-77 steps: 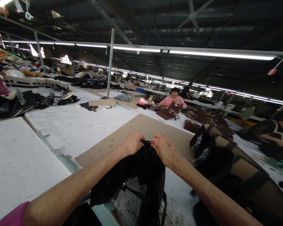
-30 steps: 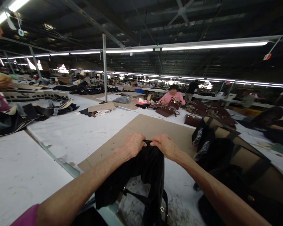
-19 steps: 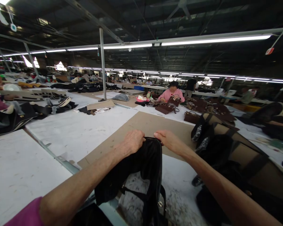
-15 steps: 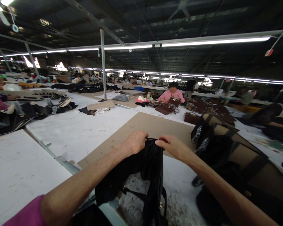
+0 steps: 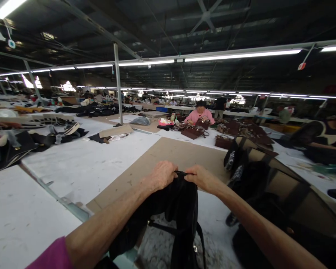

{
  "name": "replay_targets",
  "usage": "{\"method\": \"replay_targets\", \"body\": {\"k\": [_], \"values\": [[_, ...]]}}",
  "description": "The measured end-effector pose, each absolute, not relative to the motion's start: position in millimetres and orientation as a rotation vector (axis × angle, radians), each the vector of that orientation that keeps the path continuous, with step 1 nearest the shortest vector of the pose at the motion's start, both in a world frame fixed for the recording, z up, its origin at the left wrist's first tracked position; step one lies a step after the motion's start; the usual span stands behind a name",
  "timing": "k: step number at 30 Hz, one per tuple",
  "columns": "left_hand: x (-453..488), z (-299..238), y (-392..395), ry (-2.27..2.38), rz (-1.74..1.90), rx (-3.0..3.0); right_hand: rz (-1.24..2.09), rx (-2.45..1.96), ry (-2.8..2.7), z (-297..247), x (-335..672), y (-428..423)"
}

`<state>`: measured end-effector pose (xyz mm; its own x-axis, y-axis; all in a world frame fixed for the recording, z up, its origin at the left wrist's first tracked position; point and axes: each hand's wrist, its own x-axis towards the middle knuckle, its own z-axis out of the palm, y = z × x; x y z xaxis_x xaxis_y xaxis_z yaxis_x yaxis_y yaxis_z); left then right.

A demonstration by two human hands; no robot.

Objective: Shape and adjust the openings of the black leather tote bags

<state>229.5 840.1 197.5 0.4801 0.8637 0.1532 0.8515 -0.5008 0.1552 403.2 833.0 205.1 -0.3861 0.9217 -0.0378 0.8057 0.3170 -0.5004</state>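
A black bag point(image 5: 182, 209) hangs in front of me over the table's near part, its upper edge pulled straight between my hands. My left hand point(image 5: 164, 175) pinches that edge from the left. From the right, my right hand point(image 5: 203, 178) grips the same edge between thumb and fingers, a short gap away. Thin straps with small metal fittings dangle lower on the bag. Its lower end runs out of view.
Brown board point(image 5: 156, 160) lies on the white tabletop point(image 5: 98, 149). Black and tan bags point(image 5: 282, 186) stand in a row on the right. Black pieces point(image 5: 25, 142) lie on the left. Across the table, a person in pink point(image 5: 199, 116) sits among brown bags point(image 5: 193, 131).
The view has tilted and shifted slightly. Both hands keep their hold on the bag's edge and sit a little lower in the picture.
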Motion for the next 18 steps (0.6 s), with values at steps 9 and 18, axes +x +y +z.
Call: {"method": "replay_targets", "body": {"k": [9,18], "values": [[226,196,843,1.475,0.405,2.627,0.400,-1.567,-2.462,206,394,833],[221,202,834,1.485,0.357,2.634,0.234,-1.347,-2.581,212,386,832]]}}
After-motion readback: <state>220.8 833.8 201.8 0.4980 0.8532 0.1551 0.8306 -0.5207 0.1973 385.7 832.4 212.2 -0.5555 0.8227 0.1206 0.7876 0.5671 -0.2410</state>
